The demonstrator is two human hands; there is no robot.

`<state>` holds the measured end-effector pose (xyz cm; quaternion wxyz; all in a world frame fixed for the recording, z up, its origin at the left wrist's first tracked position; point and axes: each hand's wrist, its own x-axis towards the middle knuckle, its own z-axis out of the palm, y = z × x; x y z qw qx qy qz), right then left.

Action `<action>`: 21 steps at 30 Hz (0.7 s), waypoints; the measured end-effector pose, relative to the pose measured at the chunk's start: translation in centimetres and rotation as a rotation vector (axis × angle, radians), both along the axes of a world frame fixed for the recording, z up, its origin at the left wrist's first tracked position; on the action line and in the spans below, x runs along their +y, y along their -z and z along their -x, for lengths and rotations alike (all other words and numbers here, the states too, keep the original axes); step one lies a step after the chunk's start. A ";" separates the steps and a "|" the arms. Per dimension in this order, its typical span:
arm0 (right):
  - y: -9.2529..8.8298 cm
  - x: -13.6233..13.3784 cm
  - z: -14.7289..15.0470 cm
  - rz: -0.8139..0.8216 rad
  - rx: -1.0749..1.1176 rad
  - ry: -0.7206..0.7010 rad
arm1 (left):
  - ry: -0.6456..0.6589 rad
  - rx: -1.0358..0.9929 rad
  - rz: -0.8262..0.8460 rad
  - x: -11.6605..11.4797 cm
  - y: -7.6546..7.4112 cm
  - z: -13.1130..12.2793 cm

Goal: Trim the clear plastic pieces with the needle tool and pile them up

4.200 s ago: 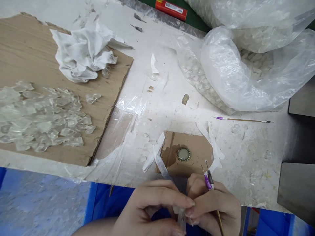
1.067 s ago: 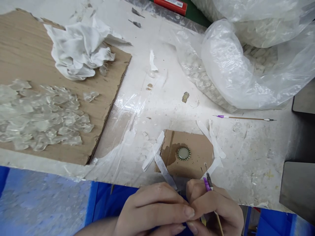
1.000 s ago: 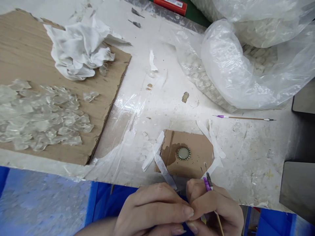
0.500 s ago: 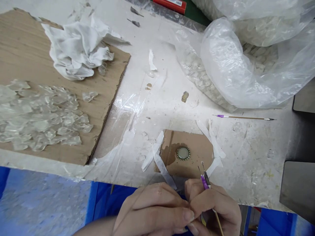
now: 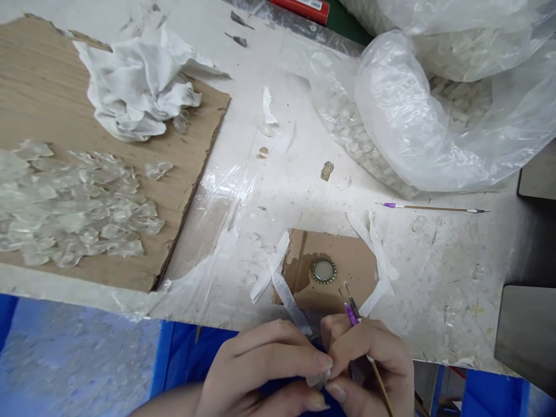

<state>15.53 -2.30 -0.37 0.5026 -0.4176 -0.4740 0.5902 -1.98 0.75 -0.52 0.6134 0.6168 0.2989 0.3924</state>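
Below the bottle cap, the left hand narrowly finger-pinches a clear piece, the right hand, gripping a needle-tipped stick, touches its edge, and above-right of the cap a plastic bag holds pale pieces.

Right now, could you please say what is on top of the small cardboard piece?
A crimped cap and dark stain show; the cap hides anything beneath. The right hand holds a needle tool overlapping the cardboard in view.

Left hand, right hand and left forearm seem bare.
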 end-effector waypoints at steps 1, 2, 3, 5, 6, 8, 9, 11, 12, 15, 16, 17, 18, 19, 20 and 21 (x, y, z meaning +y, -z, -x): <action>0.0 0.0 0.0 0.014 0.019 0.001 | -0.013 -0.006 0.005 0.0 0.0 -0.1; 0.1 -0.1 0.0 0.026 0.038 0.006 | -0.022 -0.013 0.012 0.0 0.1 -0.2; 0.2 -0.2 0.0 0.036 0.059 0.006 | -0.029 -0.022 0.020 -0.1 0.1 -0.3; 0.3 -0.3 0.1 0.044 0.099 0.003 | -0.032 -0.042 0.039 -0.2 0.1 -0.4; 0.3 -0.3 0.1 0.047 0.113 0.000 | -0.028 -0.049 0.047 -0.3 0.1 -0.4; 0.2 -0.3 0.2 0.053 0.133 0.006 | -0.026 -0.057 0.059 -0.4 0.1 -0.4; 0.2 -0.2 0.2 0.054 0.139 0.013 | -0.022 -0.063 0.065 -0.5 0.1 -0.4; 0.0 -0.1 0.2 0.066 0.139 0.017 | -0.016 -0.075 0.078 -0.5 0.1 -0.4; 0.0 -0.1 0.2 0.074 0.134 0.023 | -0.013 -0.082 0.081 -0.6 0.2 -0.4; -0.1 0.0 0.2 0.080 0.117 0.033 | -0.007 -0.098 0.074 -0.6 0.3 -0.4; -0.1 0.1 0.2 0.075 0.115 0.035 | -0.006 -0.102 0.068 -0.6 0.3 -0.4; -0.2 0.1 0.3 0.070 0.114 0.040 | -0.001 -0.104 0.062 -0.5 0.3 -0.3; -0.2 0.1 0.3 0.066 0.111 0.039 | 0.003 -0.104 0.058 -0.5 0.3 -0.3; -0.3 0.1 0.4 0.063 0.106 0.043 | 0.011 -0.102 0.053 -0.4 0.3 -0.3; -0.3 0.1 0.5 0.065 0.096 0.052 | 0.019 -0.098 0.049 -0.3 0.3 -0.3; -0.3 0.0 0.5 0.066 0.082 0.059 | 0.024 -0.092 0.049 -0.3 0.3 -0.3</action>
